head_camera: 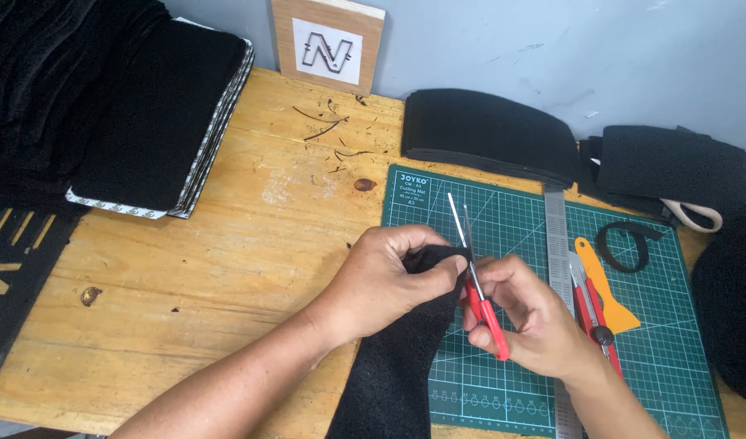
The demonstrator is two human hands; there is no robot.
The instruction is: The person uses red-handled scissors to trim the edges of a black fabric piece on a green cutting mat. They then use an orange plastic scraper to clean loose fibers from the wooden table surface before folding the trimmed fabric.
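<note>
Two bare hands meet at the near edge of a wooden table point(226, 244), working a strip of black fabric point(397, 358) that runs from the bottom of the view up to the fingers. The left hand point(385, 280) is closed on the strip's top end, pinching it between thumb and fingers. The right hand point(523, 317), at three o'clock from the left and touching it, grips small red-handled scissors point(477, 280) whose thin blades stand slightly parted and point toward twelve o'clock, right at the fabric's edge. Under the right hand lies a green cutting mat point(511, 219). On the mat, at three o'clock from the scissors, rest a steel ruler point(556, 236), a red-handled cutter point(588, 313), an orange scraper point(600, 284) and a black cut-out ring point(629, 244). Farther off, at twelve o'clock, lies a stack of curved black pieces point(491, 134); at ten o'clock, a stack of black sheets point(161, 122) and a small wooden sign point(328, 45) leaning on the wall.
</note>
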